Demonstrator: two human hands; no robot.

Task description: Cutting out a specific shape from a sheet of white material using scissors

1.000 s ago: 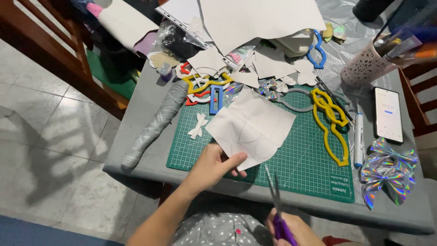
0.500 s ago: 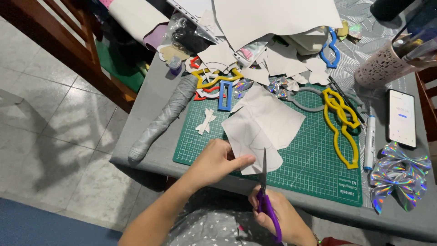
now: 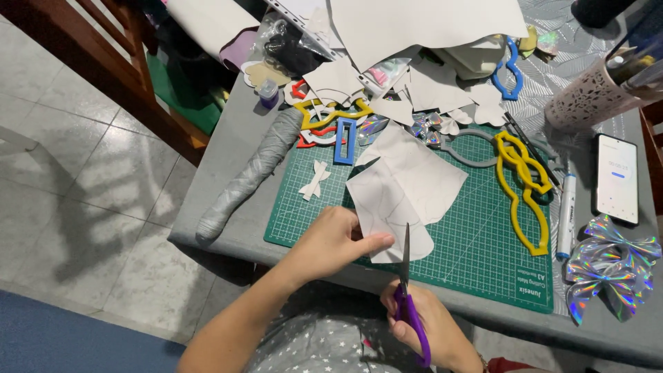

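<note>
Cutting step in hand. Left hand [image 3: 331, 242] pinches the near edge of the white paper sheet [image 3: 404, 190], thumb on top, fingers curled under. Right hand [image 3: 421, 328] is closed through the purple-handled scissors [image 3: 407, 290], blades nearly together, tips at the sheet's near edge. The sheet lies over the near left part of the green cutting mat [image 3: 476, 242], faint pencil outlines on it. Likely next: open the blades and follow a drawn line, turning the paper.

Grey table [image 3: 228, 159], far edge crowded with paper scraps and a yellow template [image 3: 525, 186]; phone [image 3: 617, 178] at the right edge. Tiled floor [image 3: 83, 186] to the left.
</note>
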